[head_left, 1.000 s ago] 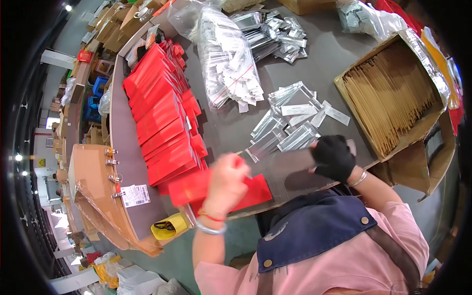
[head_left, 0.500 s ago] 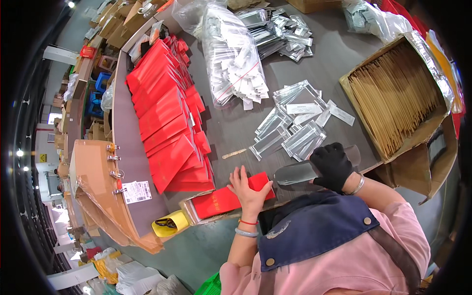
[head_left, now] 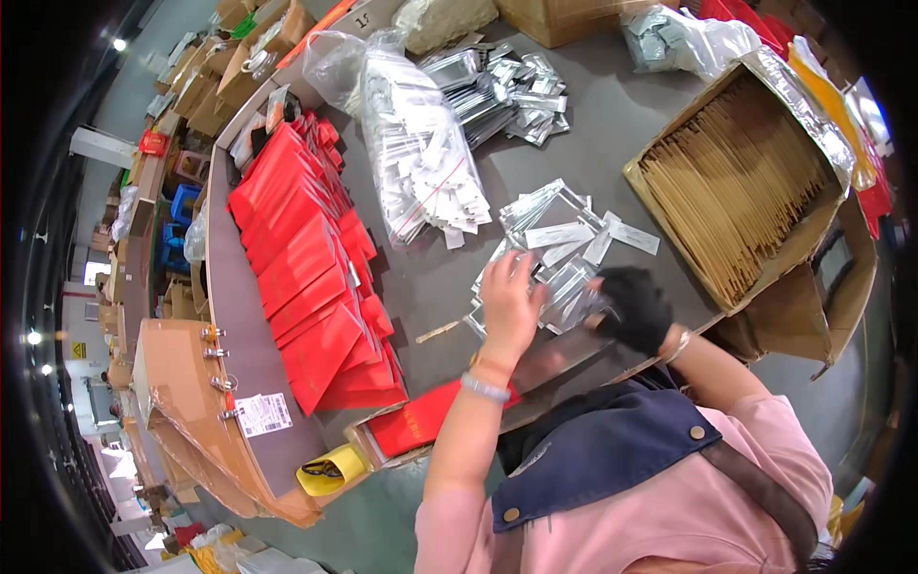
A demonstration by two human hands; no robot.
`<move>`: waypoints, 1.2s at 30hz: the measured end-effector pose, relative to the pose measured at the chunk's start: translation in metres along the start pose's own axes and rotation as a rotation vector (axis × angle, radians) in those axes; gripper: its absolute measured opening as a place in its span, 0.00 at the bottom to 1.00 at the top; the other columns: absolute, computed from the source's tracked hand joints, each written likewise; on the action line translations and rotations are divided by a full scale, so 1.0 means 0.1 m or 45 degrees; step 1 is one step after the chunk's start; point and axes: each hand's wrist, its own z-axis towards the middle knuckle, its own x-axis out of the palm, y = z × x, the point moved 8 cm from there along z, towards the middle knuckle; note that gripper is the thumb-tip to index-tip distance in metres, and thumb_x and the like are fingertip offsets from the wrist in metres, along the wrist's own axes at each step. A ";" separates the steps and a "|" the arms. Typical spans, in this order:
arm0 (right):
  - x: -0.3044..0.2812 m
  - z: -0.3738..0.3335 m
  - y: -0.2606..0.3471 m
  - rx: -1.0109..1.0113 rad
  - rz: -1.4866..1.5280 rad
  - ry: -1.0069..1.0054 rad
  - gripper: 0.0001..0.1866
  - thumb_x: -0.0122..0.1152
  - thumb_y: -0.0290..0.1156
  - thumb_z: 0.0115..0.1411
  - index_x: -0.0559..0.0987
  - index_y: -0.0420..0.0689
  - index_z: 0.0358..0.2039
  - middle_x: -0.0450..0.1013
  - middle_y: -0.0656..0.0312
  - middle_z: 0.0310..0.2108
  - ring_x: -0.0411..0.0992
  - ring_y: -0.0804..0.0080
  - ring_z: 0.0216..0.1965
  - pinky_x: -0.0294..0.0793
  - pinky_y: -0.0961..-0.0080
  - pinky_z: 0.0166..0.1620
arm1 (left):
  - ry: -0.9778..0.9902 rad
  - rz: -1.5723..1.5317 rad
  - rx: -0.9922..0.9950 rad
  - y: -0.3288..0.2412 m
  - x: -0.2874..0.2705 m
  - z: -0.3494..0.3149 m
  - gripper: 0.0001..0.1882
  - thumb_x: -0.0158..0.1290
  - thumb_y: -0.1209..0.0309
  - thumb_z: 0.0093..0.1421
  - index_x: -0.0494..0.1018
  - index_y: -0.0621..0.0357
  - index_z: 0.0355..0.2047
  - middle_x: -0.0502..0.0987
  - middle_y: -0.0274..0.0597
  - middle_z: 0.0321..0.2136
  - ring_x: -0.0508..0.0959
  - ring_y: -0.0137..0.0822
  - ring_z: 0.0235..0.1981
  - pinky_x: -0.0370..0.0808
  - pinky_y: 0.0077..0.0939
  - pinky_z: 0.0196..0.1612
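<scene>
Two hands were at the shiny clear packets (head_left: 571, 290) on the grey table (head_left: 416, 287)
The left hand (head_left: 510, 301) had its fingers a little apart; the black-gloved right hand (head_left: 633, 311) had bent fingers; I couldn't tell if either gripped anything; a red envelope (head_left: 416, 421) lay nearby.

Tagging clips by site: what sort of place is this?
Likely a packing workshop: overlapping red packets, a carton of tightly packed tan pieces, and cardboard boxes crowded at the left.

Bare tabletop (head_left: 416, 287) left of packets (head_left: 572, 285); carton (head_left: 681, 235) blocks right
</scene>
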 end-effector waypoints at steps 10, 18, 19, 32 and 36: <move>-1.43 -0.87 -2.23 1.053 -0.525 -0.200 0.22 0.64 0.38 0.57 0.75 0.38 0.47 0.72 0.49 0.47 0.69 0.51 0.51 0.68 0.63 0.54 | -0.008 0.265 0.198 -0.02 0.39 0.53 0.05 0.60 0.68 0.51 0.78 0.52 0.28 0.75 0.39 0.27 0.74 0.41 0.36 0.67 0.37 0.41; -1.22 -0.86 -2.47 1.054 -0.637 0.060 0.19 0.53 0.37 0.63 0.74 0.39 0.50 0.71 0.47 0.48 0.68 0.49 0.52 0.68 0.61 0.55 | 0.307 0.227 -0.198 -0.05 0.36 -0.07 0.16 0.66 0.65 0.46 0.75 0.52 0.35 0.71 0.39 0.35 0.71 0.45 0.39 0.69 0.43 0.42; -1.21 -0.87 -2.49 1.099 -0.675 0.078 0.18 0.50 0.37 0.65 0.74 0.39 0.49 0.71 0.47 0.49 0.68 0.49 0.52 0.68 0.61 0.55 | 0.305 0.229 -0.200 -0.05 0.35 -0.06 0.16 0.66 0.65 0.46 0.75 0.52 0.35 0.71 0.39 0.35 0.71 0.45 0.39 0.69 0.43 0.42; -0.67 -0.40 -0.92 0.289 -0.024 0.172 0.13 0.61 0.29 0.54 0.81 0.49 0.42 0.74 0.54 0.30 0.75 0.52 0.34 0.74 0.64 0.37 | 0.561 0.006 -0.285 -0.18 -0.09 -0.88 0.20 0.68 0.68 0.41 0.78 0.54 0.37 0.75 0.39 0.37 0.73 0.42 0.45 0.68 0.37 0.52; -0.12 -0.40 -0.48 0.108 0.000 0.640 0.18 0.62 0.32 0.54 0.81 0.61 0.46 0.69 0.59 0.24 0.73 0.59 0.29 0.72 0.66 0.32 | 0.311 0.099 -0.283 -0.15 -0.51 -1.08 0.32 0.69 0.66 0.39 0.75 0.56 0.47 0.72 0.43 0.46 0.69 0.48 0.50 0.65 0.41 0.55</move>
